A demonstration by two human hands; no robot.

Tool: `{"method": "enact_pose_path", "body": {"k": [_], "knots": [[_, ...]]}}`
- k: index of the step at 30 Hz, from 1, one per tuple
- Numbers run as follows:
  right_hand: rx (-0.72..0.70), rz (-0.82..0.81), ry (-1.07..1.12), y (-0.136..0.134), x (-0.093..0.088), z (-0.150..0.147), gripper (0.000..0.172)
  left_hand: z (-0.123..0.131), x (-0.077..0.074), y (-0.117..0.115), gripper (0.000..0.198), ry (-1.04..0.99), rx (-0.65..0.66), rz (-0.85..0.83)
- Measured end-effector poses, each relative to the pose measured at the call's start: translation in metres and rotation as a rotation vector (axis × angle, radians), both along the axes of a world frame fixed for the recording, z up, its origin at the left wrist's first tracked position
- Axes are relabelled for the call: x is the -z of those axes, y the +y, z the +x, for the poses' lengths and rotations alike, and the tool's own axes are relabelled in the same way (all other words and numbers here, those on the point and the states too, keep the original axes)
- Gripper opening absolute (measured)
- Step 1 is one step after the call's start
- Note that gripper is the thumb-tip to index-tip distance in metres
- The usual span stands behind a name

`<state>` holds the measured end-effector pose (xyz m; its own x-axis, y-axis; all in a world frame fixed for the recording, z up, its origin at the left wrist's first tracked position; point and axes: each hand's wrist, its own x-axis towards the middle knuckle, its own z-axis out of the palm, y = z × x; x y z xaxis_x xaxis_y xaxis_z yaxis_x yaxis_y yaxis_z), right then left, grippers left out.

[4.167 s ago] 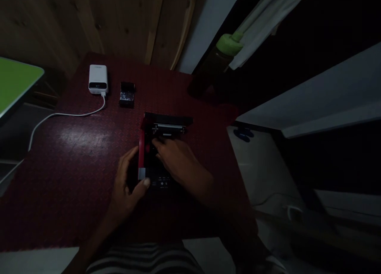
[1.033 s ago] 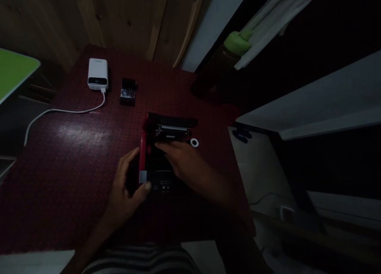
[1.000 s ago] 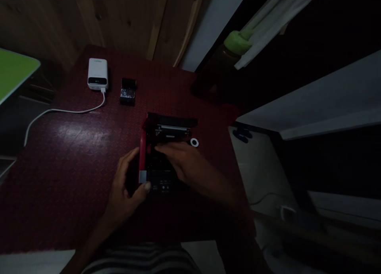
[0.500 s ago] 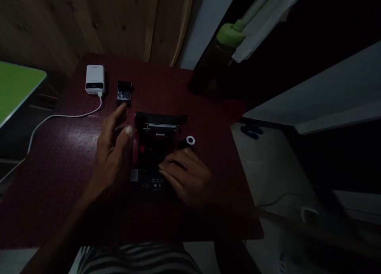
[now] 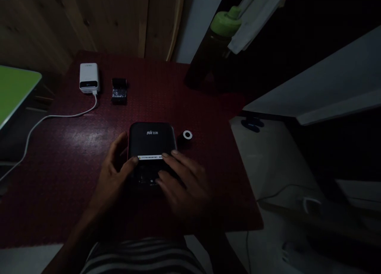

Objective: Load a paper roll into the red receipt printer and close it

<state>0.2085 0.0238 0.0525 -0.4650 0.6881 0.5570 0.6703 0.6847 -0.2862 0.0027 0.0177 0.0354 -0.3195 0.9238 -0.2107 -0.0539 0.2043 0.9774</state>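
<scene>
A compact black printer [image 5: 153, 143] with red sides lies on the table in front of me, its lid down; a white strip with small print crosses the top. My left hand [image 5: 114, 172] holds its left side, thumb on the top near the strip and fingers along the edge. My right hand [image 5: 184, 182] rests on the printer's right front part, fingers stretched out over the lid and the front panel. Just right of the printer stands a black roll [image 5: 187, 136] with a white ring-shaped end.
A white power bank [image 5: 89, 77] with a white cable lies at the far left of the dark red table [image 5: 214, 147]. Beside it is a black ribbon [image 5: 119, 92] wound on two rolls. A green-capped bottle [image 5: 225, 24] stands at the back right. A green panel [image 5: 16, 89] juts in from the left.
The printer's lid, standing raised before, is now down. My left hand has come down onto the printer's left side. My right hand has shifted slightly and stays on the printer's right front.
</scene>
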Motion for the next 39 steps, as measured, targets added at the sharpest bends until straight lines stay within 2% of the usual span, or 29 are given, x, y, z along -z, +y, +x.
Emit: {"method": "enact_pose_path", "body": {"k": [4, 9, 12, 16, 21, 25, 28, 32, 39], "knots": [[-0.018, -0.067, 0.056, -0.001, 0.003, 0.0, 0.017, 0.0, 0.001, -0.003, 0.077, -0.088, 0.044, -0.042], [-0.015, -0.088, 0.078, 0.001, 0.006, -0.002, 0.014, 0.006, -0.007, 0.0, 0.072, -0.107, -0.008, -0.046], [-0.04, -0.086, 0.101, 0.002, 0.006, -0.002, 0.011, 0.006, -0.005, 0.0, 0.074, -0.126, 0.0, -0.052], [-0.012, -0.149, 0.221, -0.005, 0.013, 0.005, 0.028, 0.001, 0.002, -0.006, 0.076, -0.139, 0.012, -0.038], [0.199, -0.309, 0.407, -0.026, 0.041, 0.027, 0.048, -0.007, 0.011, -0.026, 0.068, -0.131, 0.046, -0.003], [0.237, -0.512, 0.43, -0.041, 0.069, 0.031, 0.061, -0.009, 0.013, -0.031, 0.069, -0.123, 0.043, -0.025], [0.253, -0.537, 0.408, -0.048, 0.083, 0.023, 0.069, -0.007, 0.009, -0.028, 0.07, -0.108, 0.054, -0.034], [0.312, -0.548, 0.401, -0.052, 0.089, 0.015, 0.065, -0.002, 0.001, -0.025, 0.07, -0.141, 0.006, -0.083], [0.279, -0.572, 0.42, -0.05, 0.088, 0.018, 0.061, 0.006, -0.003, -0.025, 0.064, -0.143, -0.064, -0.096]]}}
